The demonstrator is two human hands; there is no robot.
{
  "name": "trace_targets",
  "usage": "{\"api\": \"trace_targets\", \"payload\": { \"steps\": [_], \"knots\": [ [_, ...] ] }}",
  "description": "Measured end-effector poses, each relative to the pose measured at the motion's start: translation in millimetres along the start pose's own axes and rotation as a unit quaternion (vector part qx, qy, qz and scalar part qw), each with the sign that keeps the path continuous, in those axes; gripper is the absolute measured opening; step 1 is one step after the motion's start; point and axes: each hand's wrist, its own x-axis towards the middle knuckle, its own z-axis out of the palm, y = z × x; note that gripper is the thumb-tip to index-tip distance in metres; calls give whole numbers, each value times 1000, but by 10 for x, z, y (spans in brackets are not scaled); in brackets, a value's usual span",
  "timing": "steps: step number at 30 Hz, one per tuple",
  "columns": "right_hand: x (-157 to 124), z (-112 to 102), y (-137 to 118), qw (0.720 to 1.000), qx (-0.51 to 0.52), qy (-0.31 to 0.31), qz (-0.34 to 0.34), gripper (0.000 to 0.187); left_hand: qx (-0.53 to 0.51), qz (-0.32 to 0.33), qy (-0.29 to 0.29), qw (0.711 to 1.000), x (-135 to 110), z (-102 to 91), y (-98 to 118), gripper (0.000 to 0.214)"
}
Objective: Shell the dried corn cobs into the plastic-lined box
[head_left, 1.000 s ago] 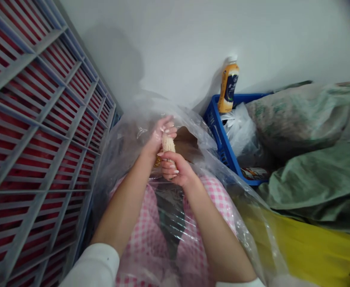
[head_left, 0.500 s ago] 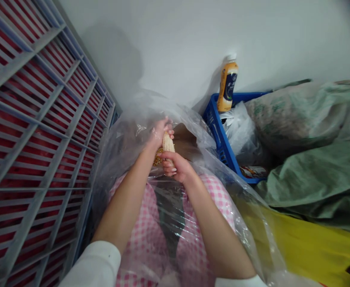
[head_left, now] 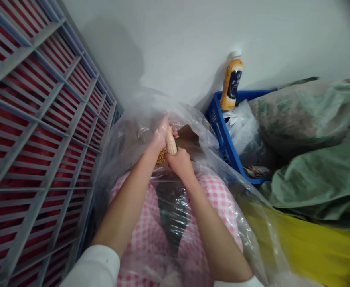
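Judging by its look, the corn cob (head_left: 171,144) is taken as light, stiff and rough-surfaced, gripped at its base by the closed right hand (head_left: 179,163), while the left hand (head_left: 160,133) is wrapped round its upper part.

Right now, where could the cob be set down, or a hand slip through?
Both hands, left hand and right hand, grip the corn cob over the clear plastic bag. The only open gap lies inside the bag, beyond the cob. The blue crate is stuffed; green sacks crowd the right.

Both hands grip 1 corn cob (head_left: 171,144) over a clear plastic bag (head_left: 139,119): left hand (head_left: 161,133) at its upper part, right hand (head_left: 179,162) at its lower end. Blue crate (head_left: 222,137) and bottle (head_left: 231,81) nearby.
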Motion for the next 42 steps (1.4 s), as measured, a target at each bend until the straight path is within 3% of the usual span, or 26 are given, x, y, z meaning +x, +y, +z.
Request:
{"api": "trace_targets", "payload": {
  "steps": [3, 8, 14, 17, 19, 20, 23, 25, 27, 30, 33, 37, 42],
  "knots": [
    [-30, -34, -22, 978, 156, -121, 61, 12, 13, 43, -21, 999, 27, 20, -32, 48],
    [-81, -104, -55, 880, 376, -260, 127, 18, -29, 65, -77, 994, -32, 72, -35, 49],
    [-106, -172, -64, 759, 497, -391, 157, 13, -102, 40, -121, 987, -84, 109, -44, 51],
    [-111, -207, -84, 736, 518, -406, 157, 17, -118, 22, -130, 984, -39, 107, -56, 51],
    [-101, -220, -94, 753, 505, -390, 160, 18, -120, 30, -133, 983, -7, 99, -66, 50],
    [-90, -218, -93, 777, 490, -364, 156, 17, -113, 34, -128, 985, 3, 93, -68, 49],
    [-35, -172, -55, 888, 382, -226, 118, 13, -74, 33, -104, 991, 5, 67, -44, 48],
    [10, -117, -9, 945, 278, -154, 81, 15, -46, 23, -89, 995, -1, 46, -14, 53],
    [43, -70, 29, 971, 195, -125, 56, 16, -28, 20, -68, 997, 9, 25, 6, 56],
    [43, -53, 33, 978, 165, -116, 58, 17, 0, 38, -60, 997, 57, 4, -4, 53],
    [-9, -94, -13, 936, 274, -198, 98, 17, 26, 64, -84, 994, 96, 9, -34, 54],
    [-69, -148, -41, 829, 428, -328, 146, 18, 41, 112, -117, 986, 97, 36, -72, 55],
    [-80, -198, -30, 720, 529, -414, 176, 25, -9, 145, -182, 973, 72, 45, -138, 46]
  ]
}}
